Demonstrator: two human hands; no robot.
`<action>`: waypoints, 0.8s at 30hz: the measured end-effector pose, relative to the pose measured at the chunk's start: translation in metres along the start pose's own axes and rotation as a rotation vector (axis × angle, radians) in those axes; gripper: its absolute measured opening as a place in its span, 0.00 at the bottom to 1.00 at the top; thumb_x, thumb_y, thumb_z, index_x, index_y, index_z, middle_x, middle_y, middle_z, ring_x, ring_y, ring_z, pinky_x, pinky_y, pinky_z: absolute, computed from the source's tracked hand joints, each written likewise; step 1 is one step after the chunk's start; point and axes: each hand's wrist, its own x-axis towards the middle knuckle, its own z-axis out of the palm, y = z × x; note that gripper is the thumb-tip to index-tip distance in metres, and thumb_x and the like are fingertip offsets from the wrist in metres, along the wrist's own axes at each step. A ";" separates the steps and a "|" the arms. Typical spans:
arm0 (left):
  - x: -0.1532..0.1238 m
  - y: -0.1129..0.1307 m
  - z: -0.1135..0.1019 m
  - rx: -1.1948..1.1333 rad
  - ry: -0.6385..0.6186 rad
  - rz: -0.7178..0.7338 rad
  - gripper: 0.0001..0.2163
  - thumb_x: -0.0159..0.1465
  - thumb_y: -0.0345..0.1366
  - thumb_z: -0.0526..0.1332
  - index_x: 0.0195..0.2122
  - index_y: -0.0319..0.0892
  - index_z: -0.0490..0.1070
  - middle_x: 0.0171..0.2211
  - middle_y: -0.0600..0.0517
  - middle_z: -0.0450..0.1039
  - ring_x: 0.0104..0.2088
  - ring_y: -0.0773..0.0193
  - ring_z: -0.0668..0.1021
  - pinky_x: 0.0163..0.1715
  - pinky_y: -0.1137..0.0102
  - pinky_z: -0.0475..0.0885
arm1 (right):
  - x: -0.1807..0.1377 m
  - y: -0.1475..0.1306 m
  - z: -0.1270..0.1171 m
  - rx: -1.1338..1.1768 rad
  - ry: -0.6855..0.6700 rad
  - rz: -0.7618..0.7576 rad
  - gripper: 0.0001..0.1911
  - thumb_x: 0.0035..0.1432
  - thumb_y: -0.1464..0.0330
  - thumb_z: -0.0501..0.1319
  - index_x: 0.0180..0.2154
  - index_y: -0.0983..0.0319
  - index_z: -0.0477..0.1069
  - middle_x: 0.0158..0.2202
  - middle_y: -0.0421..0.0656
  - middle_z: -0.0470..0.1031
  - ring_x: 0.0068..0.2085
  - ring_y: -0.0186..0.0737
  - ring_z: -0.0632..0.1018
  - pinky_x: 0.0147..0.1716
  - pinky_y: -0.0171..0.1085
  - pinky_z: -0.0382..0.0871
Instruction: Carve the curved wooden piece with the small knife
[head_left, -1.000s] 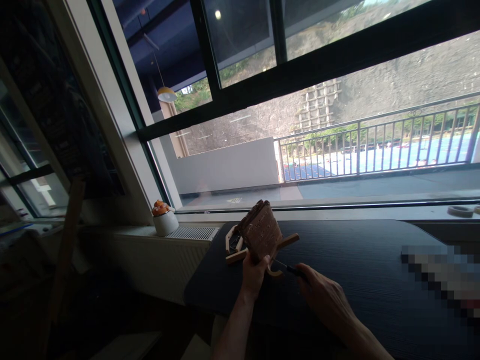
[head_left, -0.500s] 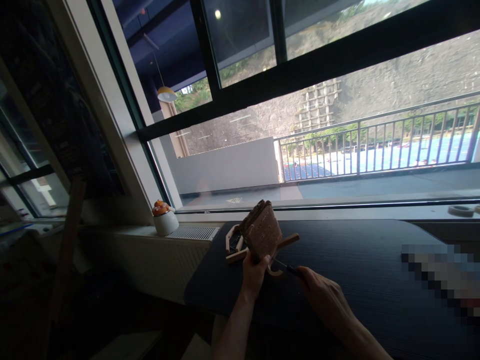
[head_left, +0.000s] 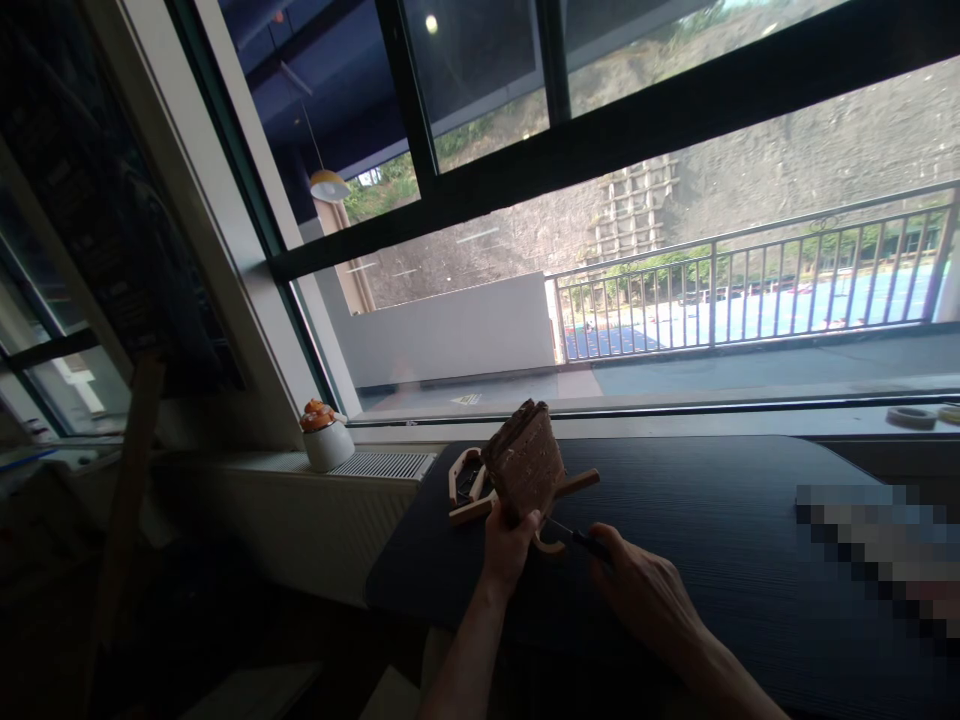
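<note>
My left hand [head_left: 510,545] grips the lower end of a brown wooden block-like piece [head_left: 527,460], held tilted above the dark table, its thumb on the near face. In my right hand [head_left: 637,575] is a screwdriver [head_left: 589,543] with a black handle, its thin metal shaft pointing left at the piece's lower edge. Whether the tip touches is too small to tell. A curved wooden part [head_left: 550,546] shows just below the piece, and a wooden bar [head_left: 579,484] sticks out to its right. Behind the left hand lies an angular wooden frame [head_left: 466,485] with dark contents.
The dark table [head_left: 712,500] stands against the window sill. A white pot with an orange top [head_left: 327,437] sits on the radiator [head_left: 390,466] to the left. A blurred-out object [head_left: 877,540] lies at the right, and tape rolls [head_left: 911,417] rest on the sill.
My right hand shifts slightly on the screwdriver, its fingers a little more raised. The left hand and the wooden piece stay nearly still; the whole view drifts slightly.
</note>
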 end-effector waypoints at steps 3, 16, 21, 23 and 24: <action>0.000 0.002 0.001 0.013 0.001 -0.001 0.13 0.49 0.32 0.67 0.36 0.37 0.75 0.34 0.48 0.79 0.38 0.56 0.78 0.40 0.66 0.70 | 0.000 0.002 0.000 0.037 0.009 0.013 0.07 0.61 0.70 0.51 0.43 0.59 0.60 0.31 0.38 0.74 0.30 0.37 0.77 0.26 0.34 0.62; 0.001 -0.001 -0.001 0.060 -0.044 0.030 0.12 0.50 0.33 0.66 0.37 0.37 0.74 0.35 0.48 0.78 0.39 0.55 0.77 0.41 0.65 0.70 | 0.001 0.003 0.003 -0.012 0.129 -0.042 0.09 0.65 0.67 0.47 0.34 0.58 0.63 0.27 0.39 0.72 0.26 0.36 0.76 0.24 0.34 0.60; 0.000 -0.001 -0.001 0.075 -0.068 0.026 0.12 0.50 0.33 0.66 0.37 0.38 0.74 0.34 0.49 0.78 0.38 0.56 0.78 0.40 0.66 0.70 | 0.000 0.003 0.006 -0.061 0.081 0.012 0.13 0.65 0.63 0.47 0.28 0.58 0.61 0.23 0.37 0.71 0.24 0.37 0.76 0.22 0.35 0.58; 0.000 -0.002 -0.001 0.079 -0.068 0.022 0.12 0.50 0.33 0.66 0.37 0.38 0.74 0.35 0.49 0.78 0.38 0.56 0.78 0.40 0.66 0.70 | 0.000 0.002 0.005 -0.055 0.055 0.020 0.11 0.65 0.64 0.48 0.30 0.58 0.62 0.25 0.37 0.73 0.25 0.38 0.77 0.23 0.35 0.59; 0.001 -0.002 -0.001 0.080 -0.065 0.021 0.12 0.50 0.33 0.66 0.37 0.38 0.74 0.35 0.49 0.78 0.38 0.56 0.78 0.40 0.66 0.70 | 0.000 0.002 0.004 -0.042 0.047 0.018 0.09 0.64 0.64 0.49 0.33 0.58 0.63 0.27 0.38 0.74 0.27 0.38 0.77 0.24 0.35 0.60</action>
